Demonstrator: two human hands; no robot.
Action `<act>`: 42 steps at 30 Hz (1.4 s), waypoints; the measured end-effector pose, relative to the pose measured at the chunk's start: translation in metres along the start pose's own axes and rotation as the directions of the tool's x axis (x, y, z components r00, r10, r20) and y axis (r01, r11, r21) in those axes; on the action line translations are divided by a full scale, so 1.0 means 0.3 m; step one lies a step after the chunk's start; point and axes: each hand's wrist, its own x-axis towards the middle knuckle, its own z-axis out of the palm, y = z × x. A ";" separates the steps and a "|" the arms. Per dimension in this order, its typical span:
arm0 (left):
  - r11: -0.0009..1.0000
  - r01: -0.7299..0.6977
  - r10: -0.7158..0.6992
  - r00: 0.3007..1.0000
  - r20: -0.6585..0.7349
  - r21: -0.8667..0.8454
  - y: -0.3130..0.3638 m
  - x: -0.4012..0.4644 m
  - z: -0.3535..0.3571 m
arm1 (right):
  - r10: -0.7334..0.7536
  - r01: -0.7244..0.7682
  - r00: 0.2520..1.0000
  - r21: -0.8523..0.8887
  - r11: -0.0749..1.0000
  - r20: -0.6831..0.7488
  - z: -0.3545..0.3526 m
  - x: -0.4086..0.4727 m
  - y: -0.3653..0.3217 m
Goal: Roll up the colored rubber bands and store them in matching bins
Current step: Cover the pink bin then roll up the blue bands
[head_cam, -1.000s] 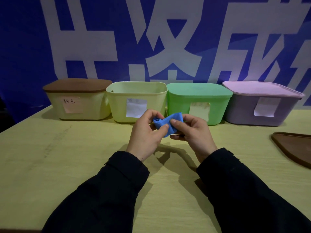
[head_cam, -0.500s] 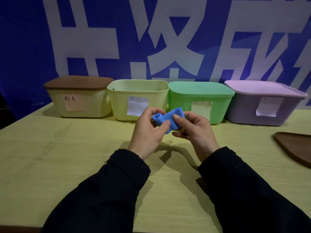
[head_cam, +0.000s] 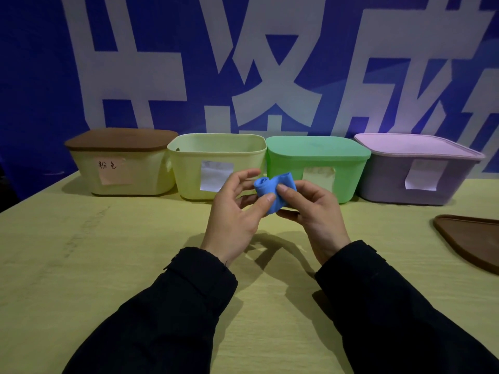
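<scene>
Blue rubber band [head_cam: 272, 191], partly rolled, held above surface [head_cam: 81, 252] before open yellow-green bin [head_cam: 216, 166]. Left hand [head_cam: 235, 214] grip: thumb and fingers pinching roll. Right hand [head_cam: 313, 209] grip: pinching the loose end.

My only view is head-worn, looking forward and down over the table [head_cam: 81, 265] at close range, its edges apparently bowed by wide-angle distortion.

A staged demo booth: printed blue banner [head_cam: 243, 63] behind labelled bins [head_cam: 216, 166].
</scene>
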 end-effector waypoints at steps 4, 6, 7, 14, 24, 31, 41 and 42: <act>0.999 -0.028 0.027 0.999 0.046 0.038 -0.002 -0.004 0.000 | 0.019 -0.019 1.000 0.012 1.000 -0.007 0.002 0.000 0.003; 0.998 -0.038 0.036 0.999 0.041 0.052 -0.004 -0.001 -0.001 | 0.036 -0.036 0.999 0.030 0.999 0.002 -0.001 0.004 0.008; 0.996 -0.053 0.051 0.998 0.024 0.077 -0.005 0.000 -0.002 | 0.049 -0.049 0.999 0.047 0.998 0.015 -0.002 0.004 0.009; 0.996 -0.054 0.055 0.999 -0.002 0.067 -0.003 0.005 -0.009 | 0.087 -0.093 0.995 0.130 0.987 0.048 -0.006 -0.004 -0.007; 0.987 -0.100 0.094 0.994 0.051 0.130 0.009 -0.003 -0.003 | 0.110 -0.113 0.993 0.142 0.983 0.033 0.007 -0.010 -0.003; 1.000 -0.011 0.010 0.994 0.110 0.016 0.011 0.000 -0.015 | 0.079 -0.080 0.997 0.017 0.997 0.022 0.003 -0.004 -0.006; 0.994 -0.017 0.026 0.996 0.084 -0.104 -0.014 0.007 -0.015 | -0.031 0.035 0.997 -0.048 0.998 0.075 0.013 -0.009 -0.009; 0.994 -0.016 0.025 0.996 0.084 -0.108 -0.013 0.007 -0.014 | -0.031 0.036 0.996 -0.061 0.997 0.082 0.010 -0.009 -0.008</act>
